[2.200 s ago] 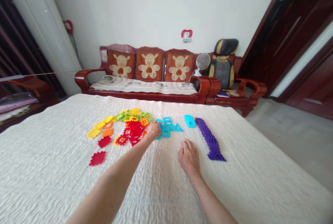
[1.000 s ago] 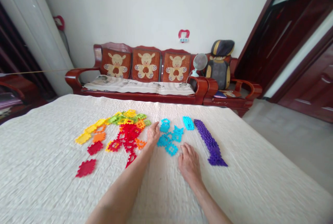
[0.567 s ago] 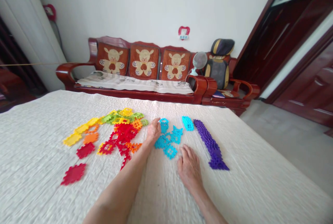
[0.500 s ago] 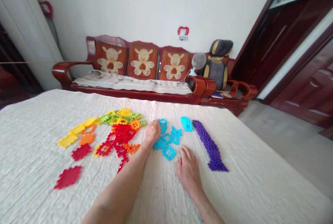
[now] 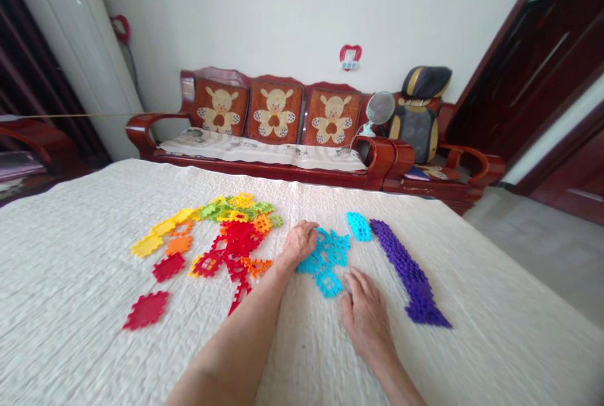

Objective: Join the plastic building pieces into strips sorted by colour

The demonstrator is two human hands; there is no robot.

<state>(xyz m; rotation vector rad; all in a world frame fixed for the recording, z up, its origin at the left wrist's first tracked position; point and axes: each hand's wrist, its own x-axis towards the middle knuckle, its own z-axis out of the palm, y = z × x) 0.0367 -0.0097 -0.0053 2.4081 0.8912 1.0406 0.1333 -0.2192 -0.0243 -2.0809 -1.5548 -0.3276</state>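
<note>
A cluster of light-blue interlocking plastic building pieces (image 5: 333, 252) lies on the cloth-covered table. At its left edge, my left hand (image 5: 302, 242) has its fingers curled on one blue piece and partly covers it. My right hand (image 5: 365, 305) rests palm down just right of the nearest blue piece (image 5: 327, 283), fingers loosely stretched and apart, holding nothing. Beyond the right hand sits a small neat stack of brighter blue pieces (image 5: 359, 227). A long, overlapping purple row (image 5: 406, 267) of such pieces runs along the right.
Red pieces (image 5: 240, 239) are heaped left of my left arm, with green ones (image 5: 214, 209) behind. Yellow pieces (image 5: 164, 226), an orange piece (image 5: 179, 243) and a separate red piece (image 5: 147, 310) lie farther left. A wooden sofa (image 5: 264, 163) stands past the table's far edge.
My left hand has drawn its blue piece toward me and against the other blue pieces, so the cluster is tighter. The right hand stays beside it. The whole view has shifted rightward.
</note>
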